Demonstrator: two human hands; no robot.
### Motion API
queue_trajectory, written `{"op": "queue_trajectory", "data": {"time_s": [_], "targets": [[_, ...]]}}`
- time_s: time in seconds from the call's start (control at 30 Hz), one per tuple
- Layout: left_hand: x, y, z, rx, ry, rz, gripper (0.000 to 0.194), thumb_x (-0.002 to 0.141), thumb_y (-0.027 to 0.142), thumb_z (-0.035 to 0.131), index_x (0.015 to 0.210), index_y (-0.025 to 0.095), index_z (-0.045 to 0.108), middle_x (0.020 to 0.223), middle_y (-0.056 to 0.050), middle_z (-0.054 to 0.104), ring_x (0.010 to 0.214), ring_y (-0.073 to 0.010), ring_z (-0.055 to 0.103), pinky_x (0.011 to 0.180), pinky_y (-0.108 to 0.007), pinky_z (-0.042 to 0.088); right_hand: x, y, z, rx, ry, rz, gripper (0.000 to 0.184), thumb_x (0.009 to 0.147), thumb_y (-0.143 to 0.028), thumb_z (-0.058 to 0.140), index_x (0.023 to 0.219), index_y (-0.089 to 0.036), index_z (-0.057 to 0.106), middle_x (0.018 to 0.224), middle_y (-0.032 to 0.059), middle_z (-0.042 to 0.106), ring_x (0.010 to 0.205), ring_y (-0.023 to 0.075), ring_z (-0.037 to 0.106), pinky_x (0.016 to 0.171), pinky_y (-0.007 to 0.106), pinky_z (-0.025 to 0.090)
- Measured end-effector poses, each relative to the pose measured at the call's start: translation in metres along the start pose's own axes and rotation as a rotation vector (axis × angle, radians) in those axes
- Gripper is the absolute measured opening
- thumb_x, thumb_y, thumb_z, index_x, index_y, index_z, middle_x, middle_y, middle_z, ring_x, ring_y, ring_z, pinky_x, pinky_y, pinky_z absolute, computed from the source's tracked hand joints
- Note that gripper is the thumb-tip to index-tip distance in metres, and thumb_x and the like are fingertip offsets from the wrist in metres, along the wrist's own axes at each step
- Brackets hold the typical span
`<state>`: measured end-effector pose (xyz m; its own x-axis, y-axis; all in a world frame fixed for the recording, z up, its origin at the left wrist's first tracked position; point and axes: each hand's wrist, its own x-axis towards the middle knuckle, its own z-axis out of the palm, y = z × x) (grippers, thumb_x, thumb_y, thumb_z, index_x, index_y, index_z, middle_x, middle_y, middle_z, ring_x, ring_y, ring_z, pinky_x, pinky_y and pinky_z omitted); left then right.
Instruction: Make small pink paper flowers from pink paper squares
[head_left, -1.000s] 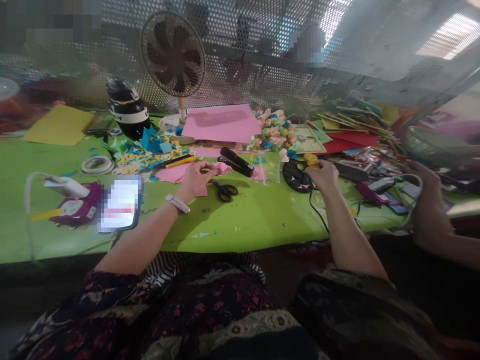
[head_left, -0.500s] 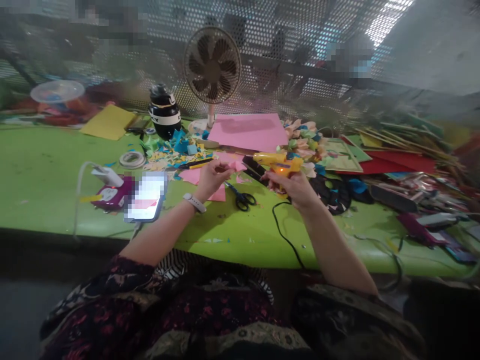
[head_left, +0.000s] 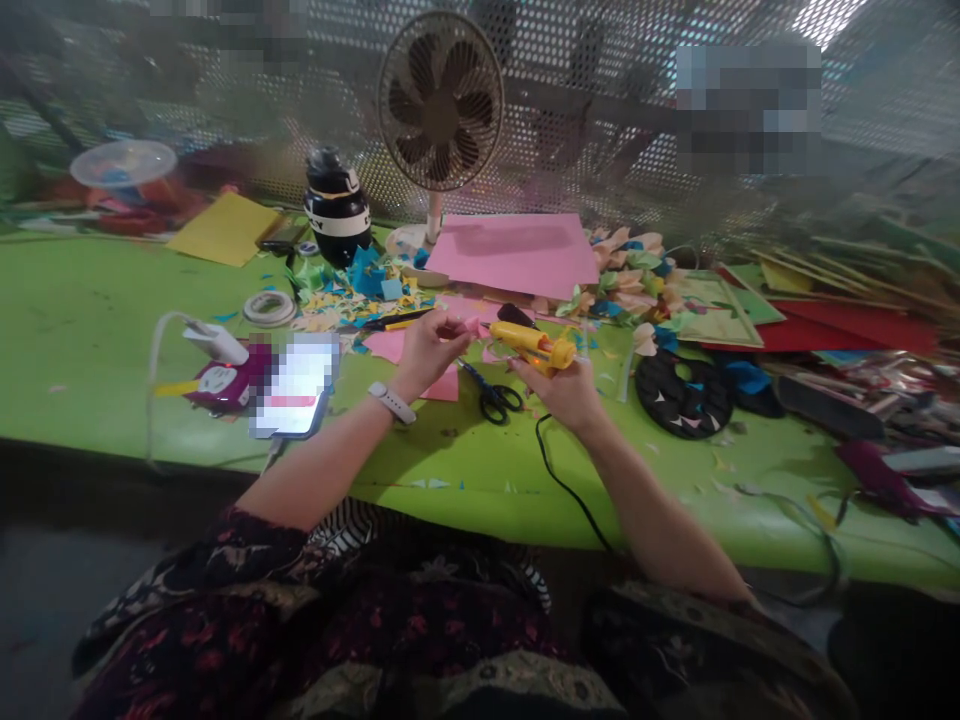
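Observation:
My left hand (head_left: 431, 352), with a white watch on its wrist, pinches a small folded piece of pink paper (head_left: 474, 326). In my right hand (head_left: 561, 388) is a yellow glue gun (head_left: 534, 345), a small orange light glowing on it. Its nozzle points left and reaches close to the pink paper; whether they touch I cannot tell. The gun's black cord (head_left: 564, 478) runs down over the table edge. Dark-handled scissors (head_left: 498, 400) lie between my hands. Behind the gun a stapler (head_left: 516, 316) is partly hidden. Pink paper pieces (head_left: 442, 386) lie beside my left hand.
A phone (head_left: 295, 385) and a purple power adapter (head_left: 229, 380) lie left, near a tape roll (head_left: 268, 308). Behind stand a black bottle (head_left: 337, 215), a fan (head_left: 441, 105) and pink sheets (head_left: 517, 250). A round black piece (head_left: 684, 395) lies right, near red card (head_left: 847, 325).
My right hand has brought the glue gun from beside the round black piece leftward to the pink paper. The left hand keeps its pinch. The view has swung, and the other person's hand has left it.

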<state>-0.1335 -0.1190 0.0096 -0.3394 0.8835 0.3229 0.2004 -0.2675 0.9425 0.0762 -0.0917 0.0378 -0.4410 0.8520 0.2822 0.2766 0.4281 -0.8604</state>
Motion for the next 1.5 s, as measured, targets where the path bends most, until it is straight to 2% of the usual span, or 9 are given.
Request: {"op": "queue_trajectory", "data": {"time_s": [0.27, 0.63, 1.03, 1.23, 1.5], "targets": [[-0.0008, -0.0007, 0.0011, 0.002, -0.017, 0.006, 0.023, 0.072, 0.036, 0.077, 0.071, 0.018, 0.063, 0.075, -0.003, 0.066, 0.067, -0.0146, 0.064, 0.062, -0.028, 0.053, -0.0024, -0.0037, 0.0072, 0.002, 0.040, -0.030, 0.044, 0.076, -0.058, 0.073, 0.099, -0.020, 0.071, 0.101, 0.0113, 0.077, 0.097, 0.0302, 0.074, 0.092, 0.048, 0.060], [-0.0030, 0.0019, 0.0020, -0.003, -0.020, 0.045, 0.030, 0.074, 0.045, 0.078, 0.072, 0.018, 0.065, 0.077, -0.005, 0.069, 0.068, -0.0149, 0.065, 0.062, -0.027, 0.055, -0.0023, -0.0021, 0.0071, -0.042, 0.064, -0.046, 0.040, 0.077, -0.056, 0.073, 0.096, -0.022, 0.071, 0.099, 0.0095, 0.078, 0.095, 0.0287, 0.074, 0.092, 0.047, 0.060], [-0.0043, 0.0028, 0.0028, 0.028, -0.008, 0.068, 0.025, 0.076, 0.040, 0.076, 0.073, 0.017, 0.065, 0.077, -0.005, 0.069, 0.067, -0.0143, 0.065, 0.062, -0.026, 0.054, -0.0023, -0.0022, 0.0084, -0.012, 0.062, -0.029, 0.045, 0.076, -0.061, 0.073, 0.096, -0.021, 0.070, 0.101, 0.0098, 0.078, 0.095, 0.0296, 0.073, 0.092, 0.047, 0.060], [-0.0036, 0.0011, 0.0023, 0.052, 0.005, 0.069, 0.021, 0.075, 0.035, 0.076, 0.072, 0.018, 0.064, 0.078, -0.005, 0.069, 0.069, -0.0142, 0.065, 0.063, -0.026, 0.053, -0.0026, -0.0016, 0.0058, -0.074, 0.042, -0.043, 0.039, 0.080, -0.058, 0.072, 0.098, -0.023, 0.070, 0.104, 0.0098, 0.076, 0.099, 0.0288, 0.073, 0.092, 0.042, 0.060], [-0.0029, -0.0014, 0.0019, 0.070, 0.007, 0.085, 0.017, 0.076, 0.030, 0.075, 0.073, 0.018, 0.064, 0.077, -0.004, 0.068, 0.071, -0.0149, 0.065, 0.067, -0.028, 0.053, -0.0029, -0.0035, 0.0043, -0.116, 0.078, -0.041, 0.033, 0.080, -0.053, 0.073, 0.096, -0.023, 0.072, 0.098, 0.0089, 0.078, 0.093, 0.0305, 0.074, 0.091, 0.048, 0.060]]}}
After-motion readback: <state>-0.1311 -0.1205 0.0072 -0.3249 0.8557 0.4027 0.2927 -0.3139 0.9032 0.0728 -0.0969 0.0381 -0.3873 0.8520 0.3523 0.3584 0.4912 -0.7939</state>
